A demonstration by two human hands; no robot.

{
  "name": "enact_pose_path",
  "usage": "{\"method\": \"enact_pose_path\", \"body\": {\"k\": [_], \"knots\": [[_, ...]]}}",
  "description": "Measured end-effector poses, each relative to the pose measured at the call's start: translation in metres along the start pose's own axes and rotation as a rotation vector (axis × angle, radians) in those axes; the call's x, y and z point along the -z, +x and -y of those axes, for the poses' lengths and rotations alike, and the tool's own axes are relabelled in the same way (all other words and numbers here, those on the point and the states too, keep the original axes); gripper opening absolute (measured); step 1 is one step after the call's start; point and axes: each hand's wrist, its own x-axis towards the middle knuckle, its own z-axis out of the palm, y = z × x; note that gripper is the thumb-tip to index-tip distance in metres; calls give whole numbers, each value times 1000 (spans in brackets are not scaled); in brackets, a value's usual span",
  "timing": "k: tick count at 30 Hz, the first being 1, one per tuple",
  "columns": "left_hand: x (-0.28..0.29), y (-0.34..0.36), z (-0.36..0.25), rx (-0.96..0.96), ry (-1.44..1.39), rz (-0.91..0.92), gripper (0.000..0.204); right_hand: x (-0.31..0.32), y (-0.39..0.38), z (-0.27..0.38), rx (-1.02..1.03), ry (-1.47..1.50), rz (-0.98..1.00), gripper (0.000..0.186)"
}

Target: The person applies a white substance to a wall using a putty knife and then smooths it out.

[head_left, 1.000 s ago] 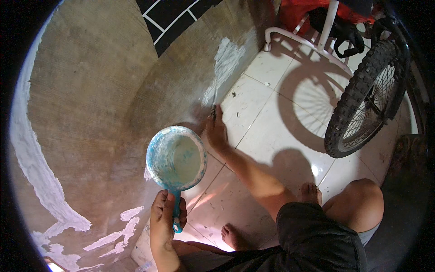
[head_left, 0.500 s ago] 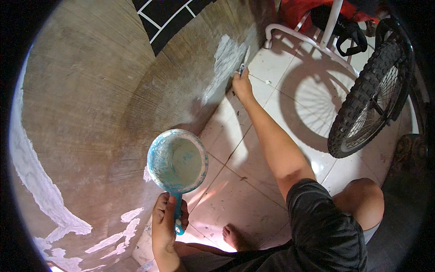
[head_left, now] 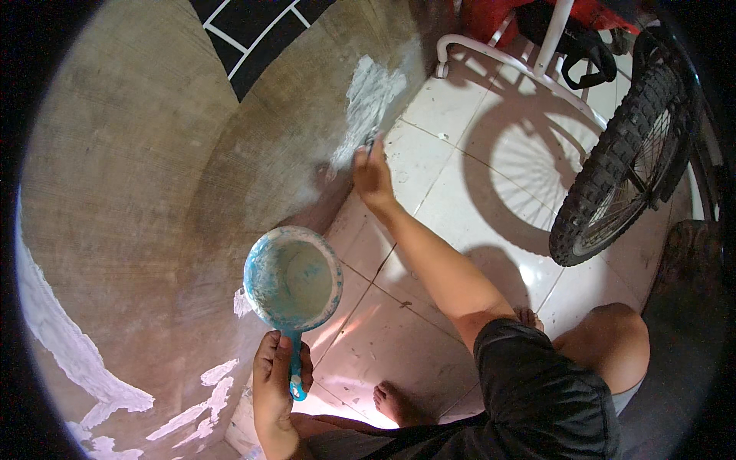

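Observation:
My left hand (head_left: 277,383) is closed around the handle of a blue dipper (head_left: 294,242), holding it level beside the wall. White paste coats its rim and inner wall, and more lies at the bottom. Reaching forward, my right hand (head_left: 372,178) grips a small putty knife (head_left: 371,141) low against the brown wall (head_left: 153,153). Its blade is thin and partly blurred, so its edge is hard to make out. Just beyond the fingers a fresh white patch of paste (head_left: 366,96) spreads over the wall near the floor.
A bicycle wheel (head_left: 613,176) with a knobbly tyre stands at the right, casting a shadow on the white tiles (head_left: 429,184). A white tubular frame (head_left: 498,55) is at the back. Other white patches (head_left: 77,353) mark the wall at left, and black brick-patterned covering (head_left: 253,34) hangs above.
My right hand has drawn back toward me and left along the wall's lower edge with the putty knife. The dipper has shifted slightly left and down in the view.

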Motion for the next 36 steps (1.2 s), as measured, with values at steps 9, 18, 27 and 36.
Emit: {"method": "enact_pose_path", "body": {"k": [9,18,27,36], "knots": [[-5,0,2,-17,53,17,32,28,67,16,-87,-126,-17,64],[-12,-2,-2,-20,66,63,34,-9,-20,-45,382,514,22,68],[7,-9,0,-25,68,25,33,38,43,-6,-115,-317,111,62],[2,-17,-7,-30,41,10,32,-31,-105,-2,79,-123,139,68]]}}
